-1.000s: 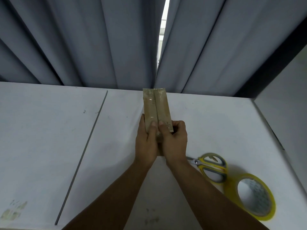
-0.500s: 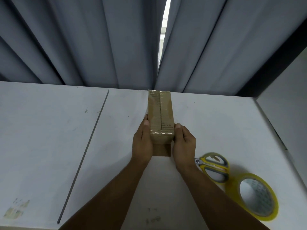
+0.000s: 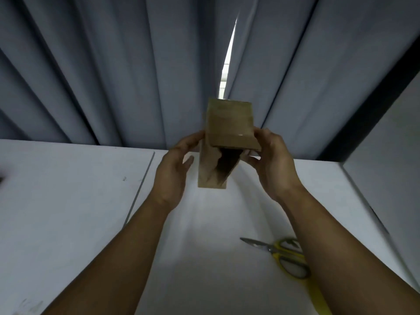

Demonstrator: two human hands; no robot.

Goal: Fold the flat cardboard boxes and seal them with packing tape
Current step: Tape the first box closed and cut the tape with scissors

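A small brown cardboard box [image 3: 229,126] is lifted above the white table [image 3: 68,201], tilted with its open near end facing me and a flap hanging down. My left hand [image 3: 175,171] touches the box's left side with its fingertips. My right hand [image 3: 272,162] grips the right side near the open end, fingers curled round the edge. The inside of the box looks dark. A sliver of the yellow tape roll [image 3: 318,298] shows at the bottom right, mostly hidden behind my right forearm.
Yellow-handled scissors [image 3: 284,258] lie on the table at the lower right, blades pointing left. Grey curtains [image 3: 113,64] hang behind the table. A seam [image 3: 141,185] runs down the table on the left. A white wall panel [image 3: 386,155] stands at the right.
Both hands lifted the box off the table and tipped it so its open end faces me. The view has tilted upward; the tape roll has slid mostly out of sight.
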